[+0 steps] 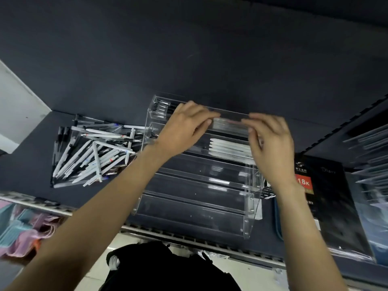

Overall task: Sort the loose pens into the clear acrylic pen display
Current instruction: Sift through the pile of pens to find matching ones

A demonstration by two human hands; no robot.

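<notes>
A clear acrylic pen display [195, 198] with stepped tiers stands on the dark shelf. Its top tier holds dark pens [162, 108] at the left end, and a lower tier holds several white pens [228, 147]. My left hand [182, 129] and my right hand [270, 143] both reach over the upper tiers, fingertips facing each other on a small bunch of clear pens [227, 122] lying lengthwise in the second tier. A pile of loose white and clear pens [94, 150] lies to the left of the display.
A black boxed diary [327, 198] lies to the right of the display, with clear sleeves [369, 156] beyond it. A white panel [19, 110] stands at far left. Pastel items [23, 232] fill the lower shelf. The shelf's metal front edge [189, 240] runs below the display.
</notes>
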